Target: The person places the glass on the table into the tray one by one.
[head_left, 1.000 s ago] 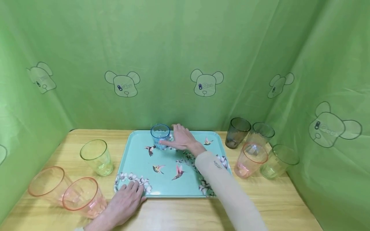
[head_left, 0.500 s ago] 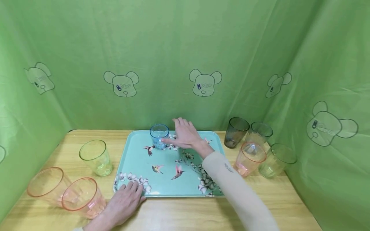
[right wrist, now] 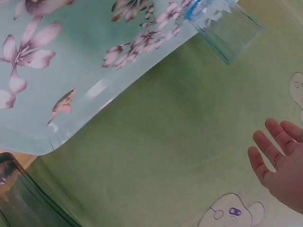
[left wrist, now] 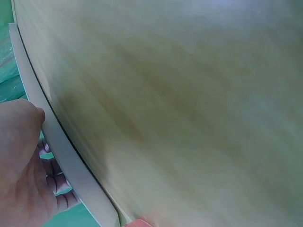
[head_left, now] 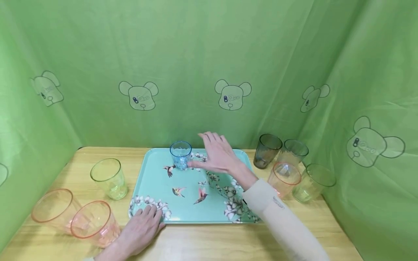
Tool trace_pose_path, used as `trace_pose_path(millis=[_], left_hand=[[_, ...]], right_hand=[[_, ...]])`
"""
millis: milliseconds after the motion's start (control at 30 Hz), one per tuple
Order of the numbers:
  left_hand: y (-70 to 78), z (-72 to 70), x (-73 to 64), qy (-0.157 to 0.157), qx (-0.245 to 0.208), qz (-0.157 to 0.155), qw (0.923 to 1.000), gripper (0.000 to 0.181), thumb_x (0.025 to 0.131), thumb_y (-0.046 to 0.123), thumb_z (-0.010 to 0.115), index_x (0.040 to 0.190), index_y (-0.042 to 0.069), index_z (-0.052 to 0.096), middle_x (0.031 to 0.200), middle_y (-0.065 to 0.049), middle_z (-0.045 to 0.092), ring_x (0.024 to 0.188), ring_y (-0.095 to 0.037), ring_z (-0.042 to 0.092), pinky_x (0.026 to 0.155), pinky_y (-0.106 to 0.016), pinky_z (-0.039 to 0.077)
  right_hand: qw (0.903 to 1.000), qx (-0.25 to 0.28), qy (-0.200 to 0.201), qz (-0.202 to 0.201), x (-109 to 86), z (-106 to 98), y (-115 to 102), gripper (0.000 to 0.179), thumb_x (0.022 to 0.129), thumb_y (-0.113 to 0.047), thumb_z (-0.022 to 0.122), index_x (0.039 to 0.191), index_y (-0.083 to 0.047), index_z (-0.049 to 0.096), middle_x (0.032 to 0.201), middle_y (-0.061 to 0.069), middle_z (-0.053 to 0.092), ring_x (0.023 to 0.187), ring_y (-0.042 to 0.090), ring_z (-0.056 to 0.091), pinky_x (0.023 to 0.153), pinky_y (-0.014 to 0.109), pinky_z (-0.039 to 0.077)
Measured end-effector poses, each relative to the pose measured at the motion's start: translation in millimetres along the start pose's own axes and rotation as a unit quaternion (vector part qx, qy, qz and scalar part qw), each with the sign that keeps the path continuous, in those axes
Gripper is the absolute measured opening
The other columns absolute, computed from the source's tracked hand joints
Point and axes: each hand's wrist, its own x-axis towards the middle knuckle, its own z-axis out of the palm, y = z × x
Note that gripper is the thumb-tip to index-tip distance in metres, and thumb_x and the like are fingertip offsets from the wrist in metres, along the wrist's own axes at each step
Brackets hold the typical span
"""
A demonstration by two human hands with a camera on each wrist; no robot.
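A clear blue drinking glass [head_left: 180, 155] stands upright at the back of the pale turquoise tray [head_left: 156, 181], which bears birds and blossoms. My right hand [head_left: 219, 154] is held just right of that glass, fingers extended and thumb spread, with nothing in its grasp. Its thumb tip is right by the glass's lower side in the head view. In the right wrist view, a gap shows between the fingers [right wrist: 270, 146] and the glass [right wrist: 232, 33]. At the tray's near left corner, my left hand [head_left: 142, 230] grips the rim [left wrist: 61, 142], thumb outside and fingers over the inner side.
On the left of the wooden table [head_left: 196, 243] stand a green glass [head_left: 111, 181] and two pink-rimmed glasses [head_left: 98, 224]. To the right are a dark grey glass [head_left: 267, 152], a lighter grey one [head_left: 295, 148], a pink one [head_left: 284, 177] and a green one [head_left: 313, 183]. Green curtains [head_left: 186, 54] enclose the table.
My right hand has drawn away from the blue glass, to the right, its thumb sliding off the front of the glass. The left hand, tray and glasses stay put.
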Motion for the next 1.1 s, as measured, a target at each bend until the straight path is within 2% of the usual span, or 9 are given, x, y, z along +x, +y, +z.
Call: trace_pose_path(millis=[200, 467, 667, 700, 900, 1100], left_hand=[[-1.1, -2.0, 0.7, -0.015, -0.004, -0.003, 0.9999, 0.032, 0.101, 0.044, 0.063, 0.099, 0.014, 0.054, 0.083, 0.002, 0.043, 0.076, -0.012, 0.039, 0.063, -0.026, 0.034], [-1.2, -3.9, 0.5, -0.024, -0.01, -0.005, 0.9997, 0.031, 0.101, 0.045, 0.062, 0.099, 0.014, 0.055, 0.083, 0.002, 0.043, 0.076, -0.012, 0.038, 0.063, -0.026, 0.034], [0.0, -2.6, 0.0, -0.015, -0.013, -0.003, 0.9998, 0.031, 0.101, 0.044, 0.063, 0.097, 0.015, 0.053, 0.083, 0.003, 0.041, 0.076, -0.012, 0.037, 0.063, -0.025, 0.033], [0.1, -2.1, 0.0, -0.012, -0.012, -0.003, 0.9998, 0.031, 0.101, 0.044, 0.063, 0.097, 0.015, 0.053, 0.083, 0.003, 0.041, 0.076, -0.011, 0.037, 0.063, -0.025, 0.033], [-0.1, -0.2, -0.8, -0.01, -0.013, -0.003, 0.9999, 0.031, 0.101, 0.044, 0.064, 0.096, 0.015, 0.052, 0.083, 0.003, 0.041, 0.076, -0.012, 0.038, 0.063, -0.026, 0.033], [-0.4, 0.8, -0.6, -0.007, -0.013, -0.007, 0.9999, 0.032, 0.1, 0.044, 0.064, 0.096, 0.015, 0.052, 0.083, 0.003, 0.04, 0.076, -0.012, 0.037, 0.063, -0.026, 0.033]], right_hand=[[0.9994, 0.014, 0.032, -0.005, -18.0, -14, -6, 0.112, 0.082, -0.08, 0.065, 0.162, -0.008, 0.034, 0.163, 0.016, 0.045, 0.149, 0.036, 0.045, 0.12, 0.058, 0.038], [0.997, 0.049, 0.06, -0.001, -46.8, -30, -6, 0.116, 0.081, -0.083, 0.064, 0.164, -0.009, 0.031, 0.164, 0.014, 0.044, 0.149, 0.035, 0.045, 0.12, 0.057, 0.038], [0.9927, 0.06, 0.104, 0.013, -69.2, -41, 1, 0.131, 0.075, -0.105, 0.035, 0.163, -0.008, 0.03, 0.163, 0.016, 0.045, 0.145, 0.036, 0.048, 0.116, 0.058, 0.041], [0.9922, 0.06, 0.109, 0.016, -73.1, -42, 2, 0.132, 0.074, -0.105, 0.035, 0.164, -0.009, 0.03, 0.162, 0.015, 0.046, 0.144, 0.036, 0.049, 0.115, 0.058, 0.042], [0.9897, 0.057, 0.129, 0.024, -95.7, -44, 10, 0.125, 0.076, -0.095, 0.056, 0.164, -0.009, 0.029, 0.159, 0.017, 0.049, 0.141, 0.036, 0.051, 0.111, 0.058, 0.043], [0.9865, 0.041, 0.156, 0.031, -115.4, -40, 19, 0.126, 0.076, -0.097, 0.053, 0.163, -0.009, 0.031, 0.156, 0.02, 0.051, 0.14, 0.039, 0.052, 0.108, 0.06, 0.045]])
